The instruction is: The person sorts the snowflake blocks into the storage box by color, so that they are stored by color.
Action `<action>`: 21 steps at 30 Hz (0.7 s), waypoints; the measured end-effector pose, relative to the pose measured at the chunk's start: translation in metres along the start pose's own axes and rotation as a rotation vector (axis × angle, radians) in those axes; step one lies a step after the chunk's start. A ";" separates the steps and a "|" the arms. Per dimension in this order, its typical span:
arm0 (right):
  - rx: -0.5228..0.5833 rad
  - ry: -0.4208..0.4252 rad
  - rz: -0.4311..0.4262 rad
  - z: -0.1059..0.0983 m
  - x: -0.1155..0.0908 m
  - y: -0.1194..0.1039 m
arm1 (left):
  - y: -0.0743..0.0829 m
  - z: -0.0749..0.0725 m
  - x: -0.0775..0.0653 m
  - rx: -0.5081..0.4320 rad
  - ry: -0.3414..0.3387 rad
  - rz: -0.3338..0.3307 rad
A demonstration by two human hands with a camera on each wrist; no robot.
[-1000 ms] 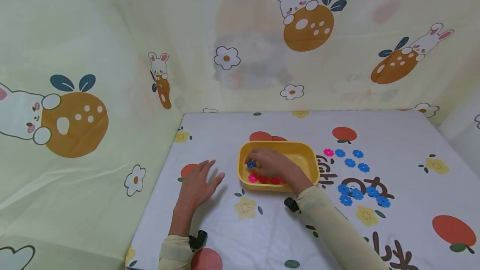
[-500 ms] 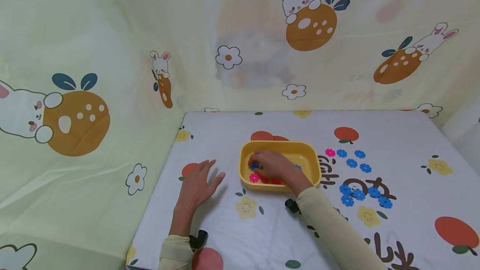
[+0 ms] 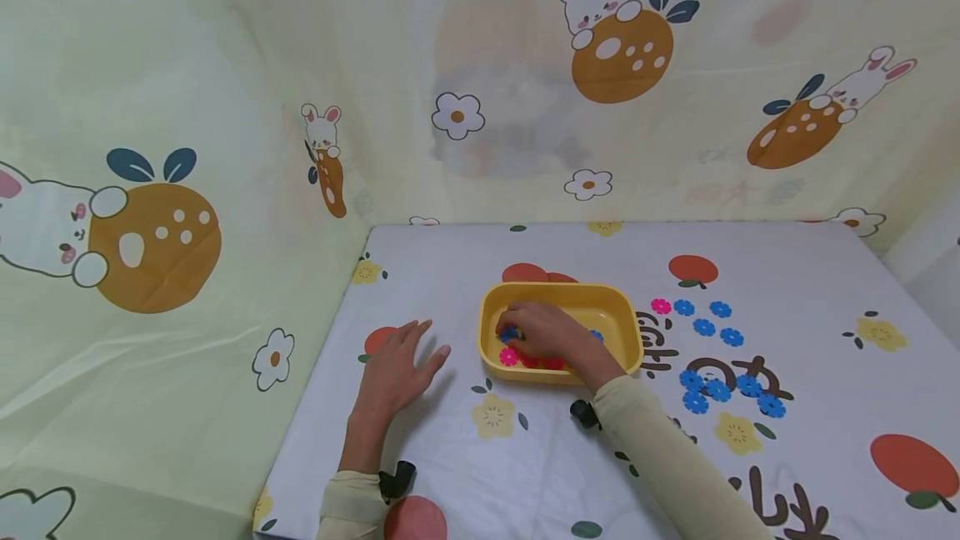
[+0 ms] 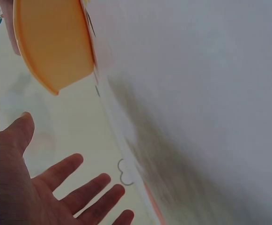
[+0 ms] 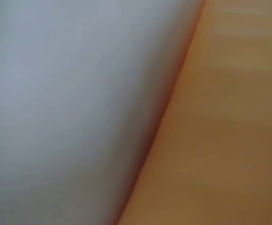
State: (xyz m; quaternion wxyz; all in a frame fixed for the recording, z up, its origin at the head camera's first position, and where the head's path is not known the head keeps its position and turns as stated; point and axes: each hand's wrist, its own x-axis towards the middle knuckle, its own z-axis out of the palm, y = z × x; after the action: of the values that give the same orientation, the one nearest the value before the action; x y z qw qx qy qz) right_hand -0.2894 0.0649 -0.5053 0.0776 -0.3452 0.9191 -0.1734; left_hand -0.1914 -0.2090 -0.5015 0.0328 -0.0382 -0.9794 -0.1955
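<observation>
A yellow tray point(image 3: 630, 307) stands mid-table in the head view. My right hand point(image 3: 542, 330) reaches down into its left part, fingers curled at a blue flower-shaped disc point(image 3: 508, 332) and pinching it; the fingertips are partly hidden. Just below this hand lie a pink disc point(image 3: 509, 356) and several red discs point(image 3: 552, 363). Another blue disc point(image 3: 596, 335) shows behind the wrist. Left of the tray, my left hand point(image 3: 397, 369) hovers over the cloth with spread fingers, holding nothing. In the right wrist view only the tray's blurred wall point(image 5: 229, 122) and white cloth appear.
Several blue discs point(image 3: 705, 327) lie right of the tray, beside one pink disc point(image 3: 661, 307). Nearer, another loose group of blue discs point(image 3: 717, 390) rests on the printed tablecloth point(image 3: 525, 473). A printed curtain point(image 3: 390, 40) hangs behind the table.
The right hand has dipped slightly within the tray, covering more of the blue disc at its fingertips; the blue disc behind the wrist has come into sight. The left hand has stayed put.
</observation>
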 end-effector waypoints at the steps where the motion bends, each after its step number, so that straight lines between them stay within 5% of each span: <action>1: 0.002 -0.001 0.001 0.000 -0.001 0.000 | 0.000 0.000 0.000 0.000 -0.002 -0.001; 11: 0.015 -0.003 0.003 -0.004 -0.006 0.000 | 0.000 0.000 0.001 0.000 -0.008 0.005; 21: 0.044 0.013 0.020 -0.032 -0.016 -0.010 | 0.003 0.004 0.000 -0.006 0.009 0.003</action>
State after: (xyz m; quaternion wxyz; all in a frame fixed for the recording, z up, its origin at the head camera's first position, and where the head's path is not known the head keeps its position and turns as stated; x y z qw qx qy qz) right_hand -0.2796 0.0771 -0.4721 0.0807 -0.3331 0.9189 -0.1952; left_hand -0.1918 -0.2049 -0.5036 0.0372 -0.0388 -0.9786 -0.1984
